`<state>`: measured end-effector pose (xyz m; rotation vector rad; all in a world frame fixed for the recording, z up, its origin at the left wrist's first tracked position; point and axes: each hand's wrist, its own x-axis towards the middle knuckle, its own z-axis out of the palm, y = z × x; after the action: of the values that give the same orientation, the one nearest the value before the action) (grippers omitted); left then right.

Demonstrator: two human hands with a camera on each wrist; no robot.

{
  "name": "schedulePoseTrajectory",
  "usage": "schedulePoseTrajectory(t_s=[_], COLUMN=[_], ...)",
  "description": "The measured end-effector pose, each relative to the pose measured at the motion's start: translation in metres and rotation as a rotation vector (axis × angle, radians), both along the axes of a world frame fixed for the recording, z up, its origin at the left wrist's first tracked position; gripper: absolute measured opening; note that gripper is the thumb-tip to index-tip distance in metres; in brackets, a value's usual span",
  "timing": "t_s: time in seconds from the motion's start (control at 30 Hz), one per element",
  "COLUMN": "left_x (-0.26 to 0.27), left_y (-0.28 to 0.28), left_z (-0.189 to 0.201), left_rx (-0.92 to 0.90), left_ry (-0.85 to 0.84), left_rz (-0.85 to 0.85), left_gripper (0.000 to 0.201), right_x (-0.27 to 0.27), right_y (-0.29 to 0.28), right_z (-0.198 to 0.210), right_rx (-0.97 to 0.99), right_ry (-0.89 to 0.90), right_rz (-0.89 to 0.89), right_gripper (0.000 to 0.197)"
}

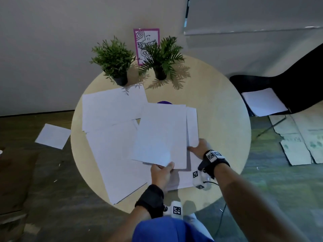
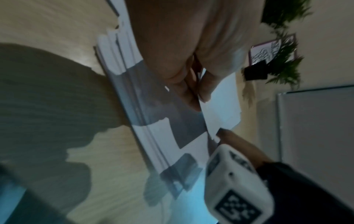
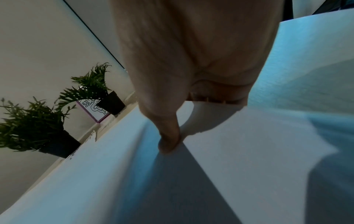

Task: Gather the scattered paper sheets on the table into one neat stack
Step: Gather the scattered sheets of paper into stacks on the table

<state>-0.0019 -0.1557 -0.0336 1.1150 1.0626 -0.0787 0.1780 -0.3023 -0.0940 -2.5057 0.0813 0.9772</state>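
Note:
White paper sheets lie overlapping on the round wooden table [image 1: 218, 110]: one at the back left [image 1: 111, 109], one at the front left [image 1: 118, 159], more under my hands [image 1: 181, 179]. My left hand [image 1: 162, 170] pinches the near corner of a sheet [image 1: 160, 133] raised a little over the others; the left wrist view shows that left hand [image 2: 195, 91] pinching the paper [image 2: 220, 106]. To the right, my right hand [image 1: 197, 147] grips the near edge of offset sheets [image 1: 192, 126]. In the right wrist view its thumb [image 3: 168, 144] lies on top of the paper [image 3: 249, 144].
Two potted plants [image 1: 115, 62] [image 1: 162, 58] and a pink-framed card [image 1: 146, 44] stand at the table's far edge. A purple object [image 1: 164, 102] peeks out behind the sheets. One sheet [image 1: 52, 136] lies on the floor at left. A black chair [image 1: 297, 88] at right carries papers [image 1: 264, 102]; cardboard [image 1: 300, 138] covers the floor there.

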Motion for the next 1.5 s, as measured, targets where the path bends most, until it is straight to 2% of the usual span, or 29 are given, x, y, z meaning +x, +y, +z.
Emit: schedulePoseTrajectory(t_s=[0.1,0.2,0.3,0.37,0.47,0.53,0.63,0.7,0.73,0.8,0.87,0.9,0.93,1.0,1.07,1.3,1.4,1.43,1.5], left_x=[-0.006,-0.010,-0.012,-0.012,-0.009,-0.009,-0.015,-0.013,-0.007,0.014,0.042,0.056,0.066,0.080,0.083,0.071,0.071,0.070,0.065], left_y=[-0.017,-0.028,-0.041,-0.048,-0.053,-0.049,-0.031,-0.013,-0.002,0.024,0.053,0.066,0.077,0.093,0.100,0.095,0.102,0.109,0.131], left_z=[-0.004,-0.007,-0.002,-0.002,0.001,0.004,0.022,0.035,0.037,0.037,0.030,0.027,0.026,0.016,0.010,-0.005,-0.006,-0.005,0.000], left_rx=[-0.016,-0.086,-0.207,-0.246,-0.288,-0.327,-0.396,-0.288,-0.168,0.219,0.578,0.699,0.781,0.795,0.747,0.799,0.765,0.749,0.748], left_ry=[0.084,0.104,0.072,0.059,0.057,0.099,0.146,0.092,0.047,-0.029,-0.036,-0.018,0.014,0.117,0.180,0.140,0.133,0.131,0.176], left_rz=[-0.085,-0.130,-0.075,-0.037,-0.014,-0.126,-0.611,-0.843,-0.871,-0.783,-0.633,-0.607,-0.619,-0.716,-0.791,-0.849,-0.864,-0.833,-0.665], left_gripper=[0.038,0.032,0.029,0.028,0.025,0.017,0.030,0.033,0.027,0.017,0.012,0.005,0.009,0.037,0.051,0.054,0.060,0.062,0.063], right_x=[0.002,0.005,0.003,0.003,0.002,0.001,-0.003,-0.004,-0.004,-0.006,-0.007,-0.008,-0.008,-0.010,-0.010,-0.010,-0.010,-0.009,-0.008], right_y=[-0.003,-0.005,0.001,0.002,0.002,-0.001,0.003,0.006,0.007,0.008,0.009,0.009,0.009,0.009,0.010,0.018,0.018,0.017,0.016], right_z=[-0.001,0.000,0.023,0.028,0.022,0.009,0.011,0.017,0.019,0.023,0.023,0.024,0.022,0.024,0.025,0.040,0.041,0.040,0.035], right_rx=[-0.014,0.021,0.071,0.073,0.052,0.020,-0.025,-0.043,-0.057,-0.066,-0.062,-0.058,-0.058,-0.058,-0.065,-0.107,-0.105,-0.095,-0.074], right_ry=[0.016,0.044,0.079,0.092,0.111,0.091,0.038,0.024,0.021,0.014,0.003,-0.003,-0.001,-0.010,-0.012,-0.014,-0.011,-0.017,-0.030], right_rz=[0.031,0.054,-0.004,-0.080,-0.062,-0.013,-0.002,-0.020,-0.027,-0.032,-0.036,-0.033,-0.033,-0.029,-0.022,0.024,0.041,0.032,0.035], right_gripper=[0.065,0.060,0.052,0.062,0.081,0.091,0.086,0.079,0.076,0.072,0.070,0.070,0.070,0.070,0.069,0.062,0.062,0.063,0.064])
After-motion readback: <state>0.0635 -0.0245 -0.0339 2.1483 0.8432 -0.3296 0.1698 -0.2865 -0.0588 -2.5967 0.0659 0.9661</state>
